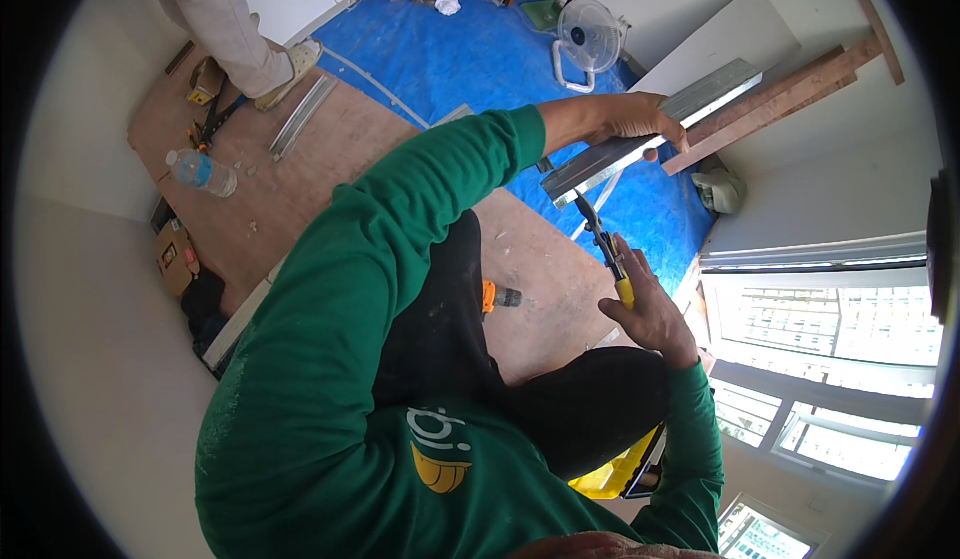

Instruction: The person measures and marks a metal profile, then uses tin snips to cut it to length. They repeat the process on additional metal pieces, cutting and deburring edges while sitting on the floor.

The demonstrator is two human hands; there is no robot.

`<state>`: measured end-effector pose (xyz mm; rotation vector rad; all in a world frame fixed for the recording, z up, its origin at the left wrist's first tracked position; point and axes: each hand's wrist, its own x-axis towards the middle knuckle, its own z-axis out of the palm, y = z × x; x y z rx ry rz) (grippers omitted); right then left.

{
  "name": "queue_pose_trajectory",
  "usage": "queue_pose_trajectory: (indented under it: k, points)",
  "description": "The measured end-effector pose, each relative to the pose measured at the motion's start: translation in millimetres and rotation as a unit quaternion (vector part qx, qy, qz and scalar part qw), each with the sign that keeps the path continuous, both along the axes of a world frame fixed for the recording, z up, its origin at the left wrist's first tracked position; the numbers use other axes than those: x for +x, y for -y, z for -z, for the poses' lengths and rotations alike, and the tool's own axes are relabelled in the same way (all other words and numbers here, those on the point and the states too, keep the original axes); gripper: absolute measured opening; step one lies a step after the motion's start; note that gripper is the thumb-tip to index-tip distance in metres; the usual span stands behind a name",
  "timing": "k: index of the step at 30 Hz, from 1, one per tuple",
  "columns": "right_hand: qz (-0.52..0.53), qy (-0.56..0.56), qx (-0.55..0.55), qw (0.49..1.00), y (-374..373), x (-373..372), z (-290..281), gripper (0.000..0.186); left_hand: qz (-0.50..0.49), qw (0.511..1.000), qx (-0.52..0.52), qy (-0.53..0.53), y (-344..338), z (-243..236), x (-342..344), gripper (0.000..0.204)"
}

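My left hand [640,124] reaches across to the upper right and grips a long silvery metal channel [595,171], fingers wrapped round its middle. The channel is held up at a slant above the floor. Below it, my right hand [655,309] holds tin snips [603,242] with yellow handles, the palm against the handle and the thumb to one side. The snips' jaws are at the channel's near end; whether they bite into the metal is too small to tell.
An orange power drill [500,297] lies by my leg on the plywood sheet [300,179]. A water bottle [202,173], a metal channel piece [303,117] and another person's leg [225,29] are at left. Beyond are blue sheeting [440,49], a fan [588,37] and wooden planks [770,104].
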<state>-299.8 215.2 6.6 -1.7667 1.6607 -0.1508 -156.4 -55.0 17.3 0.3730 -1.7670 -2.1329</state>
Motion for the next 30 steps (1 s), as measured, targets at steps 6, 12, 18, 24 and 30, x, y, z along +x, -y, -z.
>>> queue_pose_trajectory:
  k: [6,12,18,24,30]
  points:
    - [-0.024,-0.027,-0.016,0.999,-3.0,5.7,-5.7,0.099,0.011,0.999,0.042,0.002,0.2,9.3,-3.3,0.084]
    - [-0.026,-0.009,-0.015,1.000,-5.1,9.2,-12.3,0.098,0.043,0.999,-0.007,0.002,-6.3,18.6,-14.1,0.087]
    - [-0.013,0.007,-0.024,1.000,-9.8,6.6,-8.8,0.097,-0.019,0.997,-0.063,0.045,-8.4,11.7,-14.4,0.085]
    - [-0.023,-0.008,-0.075,0.997,-6.8,-2.6,9.4,0.086,0.016,0.993,-0.113,-0.003,-22.8,-0.1,-13.0,0.087]
    - [-0.006,0.005,-0.079,0.997,-4.3,-5.6,23.5,0.080,0.008,0.994,-0.108,-0.004,-25.6,-2.9,-11.5,0.092]
